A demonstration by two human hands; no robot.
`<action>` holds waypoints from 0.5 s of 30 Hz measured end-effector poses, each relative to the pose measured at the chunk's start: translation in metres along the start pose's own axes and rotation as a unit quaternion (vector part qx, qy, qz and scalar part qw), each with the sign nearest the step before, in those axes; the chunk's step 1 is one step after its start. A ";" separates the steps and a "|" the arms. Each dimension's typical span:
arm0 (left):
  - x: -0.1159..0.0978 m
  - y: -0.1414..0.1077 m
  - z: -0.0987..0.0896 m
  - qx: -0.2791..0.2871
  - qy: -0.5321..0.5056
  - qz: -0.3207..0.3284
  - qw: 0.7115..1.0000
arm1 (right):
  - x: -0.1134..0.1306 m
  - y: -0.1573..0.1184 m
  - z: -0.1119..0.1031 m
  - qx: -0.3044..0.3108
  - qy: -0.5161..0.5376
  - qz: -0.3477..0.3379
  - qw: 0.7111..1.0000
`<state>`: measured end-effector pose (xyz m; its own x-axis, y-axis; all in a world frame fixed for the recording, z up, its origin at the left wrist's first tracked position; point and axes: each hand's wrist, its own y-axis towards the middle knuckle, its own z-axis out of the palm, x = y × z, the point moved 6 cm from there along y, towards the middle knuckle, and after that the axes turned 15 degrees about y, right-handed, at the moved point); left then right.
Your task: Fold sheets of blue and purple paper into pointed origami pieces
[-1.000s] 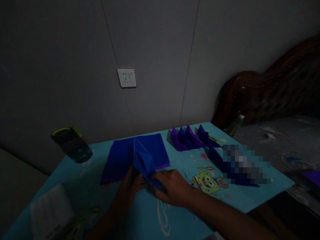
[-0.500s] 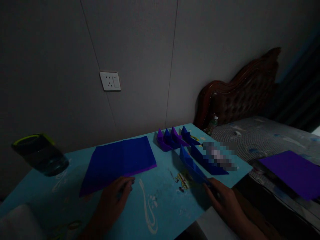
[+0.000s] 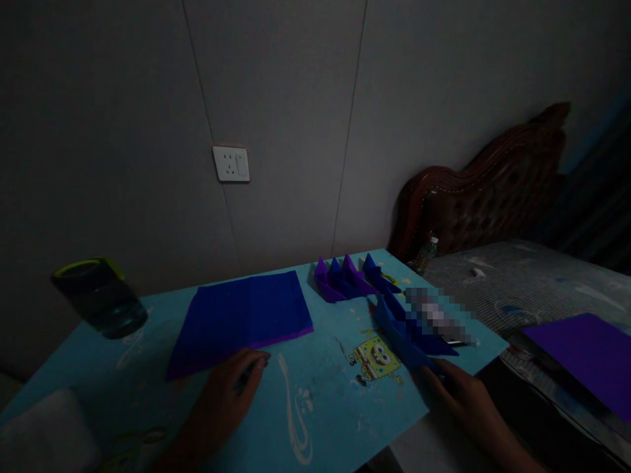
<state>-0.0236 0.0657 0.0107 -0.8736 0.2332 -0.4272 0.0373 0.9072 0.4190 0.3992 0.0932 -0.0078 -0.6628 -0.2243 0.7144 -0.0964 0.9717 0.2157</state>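
Observation:
My right hand point(image 3: 461, 389) pinches the near end of a blue folded paper boat point(image 3: 400, 335) at the table's right side. Beside it another dark blue paper boat point(image 3: 428, 343) lies partly hidden behind it. My left hand point(image 3: 229, 387) rests with its fingers curled in, just in front of a stack of blue and purple paper sheets point(image 3: 244, 309); I see nothing in its grip. Farther back stand several paper boats in a row, among them a purple one point(image 3: 325, 286) and a dark blue one point(image 3: 377, 277).
On the light blue table point(image 3: 335, 427) a dark tumbler point(image 3: 106, 305) stands at the left, and a white object point(image 3: 49, 433) at the near left corner. A blurred-out item point(image 3: 436, 315) lies at the right edge. Purple paper point(image 3: 586, 358) lies on the bed beyond.
My right hand has moved the blue boat slightly right and down beside the other boat, uncovering a cartoon picture on the table. The left hand stays curled; the view has shifted slightly.

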 end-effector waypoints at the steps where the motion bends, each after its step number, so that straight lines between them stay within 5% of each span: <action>1: 0.000 0.000 0.000 0.001 0.001 0.003 1.000 | 0.000 0.001 0.000 -0.003 -0.007 0.000 1.000; 9: -0.001 0.000 0.002 0.014 0.005 0.004 1.000 | 0.002 -0.012 -0.020 -0.047 -0.143 -0.018 0.988; 12: -0.003 0.001 0.005 0.029 0.005 -0.002 1.000 | 0.033 -0.031 -0.026 -0.106 -0.201 -0.164 0.960; 15: -0.006 0.001 0.007 0.044 0.013 -0.006 0.999 | 0.082 -0.045 0.001 -0.085 -0.155 -0.352 0.919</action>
<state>-0.0151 0.0678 0.0087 -0.8864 0.2138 -0.4106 0.0678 0.9374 0.3417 0.3485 0.0312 0.0404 -0.6626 -0.7357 0.1405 -0.4823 0.5626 0.6715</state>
